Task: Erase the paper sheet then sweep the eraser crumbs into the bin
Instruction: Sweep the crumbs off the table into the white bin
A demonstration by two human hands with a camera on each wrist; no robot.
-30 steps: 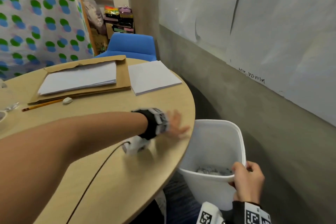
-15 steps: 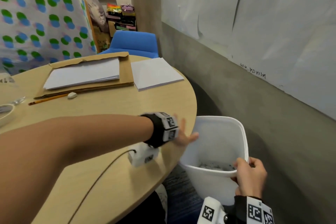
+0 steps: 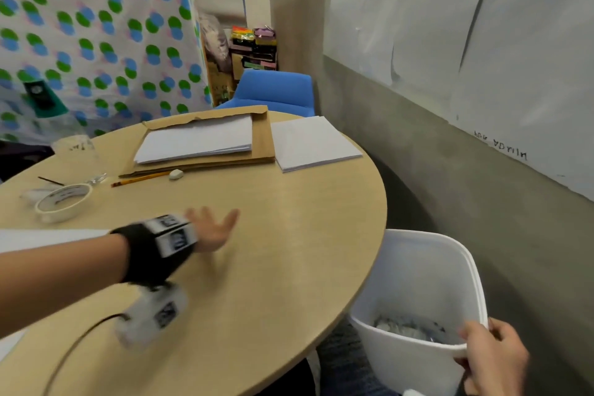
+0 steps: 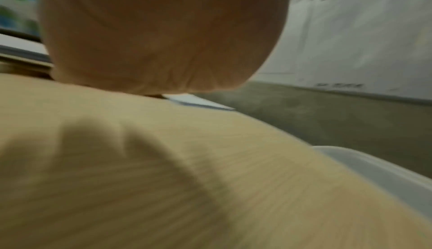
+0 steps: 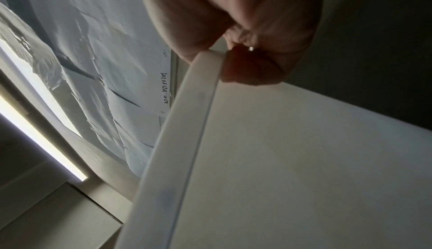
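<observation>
Overhead, the round tabletop (image 3: 289, 251) shows pale wood grain, smooth and matte. The left hand (image 3: 212, 230) lies flat on it, fingers (image 3: 229, 219) straight and spread, motion-blurred, holding nothing. The right hand (image 3: 491, 360) grips the near rim of the white plastic bin (image 3: 418, 283), a rounded-square tub held just beside the tabletop edge and below it, grey scraps at its bottom. Far side: a white paper stack (image 3: 199, 138) on a brown kraft envelope (image 3: 263, 138), a second paper stack (image 3: 313, 143) beside it, a small oval white eraser (image 3: 175, 174) touching a yellow pencil (image 3: 141, 178), a tape roll (image 3: 62, 201). A sheet corner (image 3: 38, 236) pokes out behind the left forearm.

Left wrist: blurred palm heel (image 4: 161, 36) over grainy wood, bin rim (image 4: 374, 166) at right.

Right wrist: thumb and curled fingers (image 5: 252, 68) pinch the bin's smooth rolled lip (image 5: 187, 123).
</observation>
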